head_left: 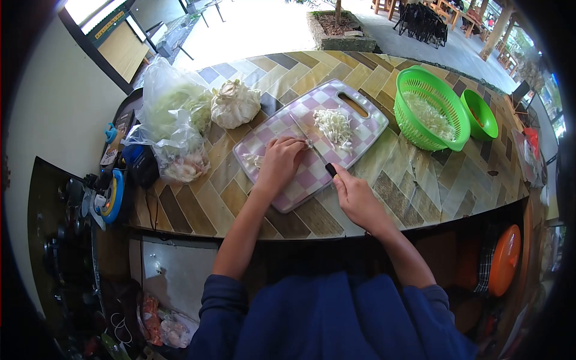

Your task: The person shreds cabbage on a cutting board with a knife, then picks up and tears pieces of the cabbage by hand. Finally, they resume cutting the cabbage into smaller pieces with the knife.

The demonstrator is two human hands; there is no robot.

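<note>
Crossing the checkered board (292, 191), the knife (331, 170) is gripped in the right hand (360, 201); the left hand (281, 161) curls over a pale vegetable piece (309, 144) beside the blade. Shreds (333, 128) lie nearby. The table (396, 201) has a zigzag wood pattern, with a green basket (422, 137) right, a cabbage (235, 105) left. Beyond stand a planter (348, 43) and outdoor benches.

My left forearm (243, 231) and right forearm (409, 257) extended forward, angled inward, left hand (281, 161) palm down, fingers bunched and bent, right hand (359, 200) closed in a grip, hands apart
</note>
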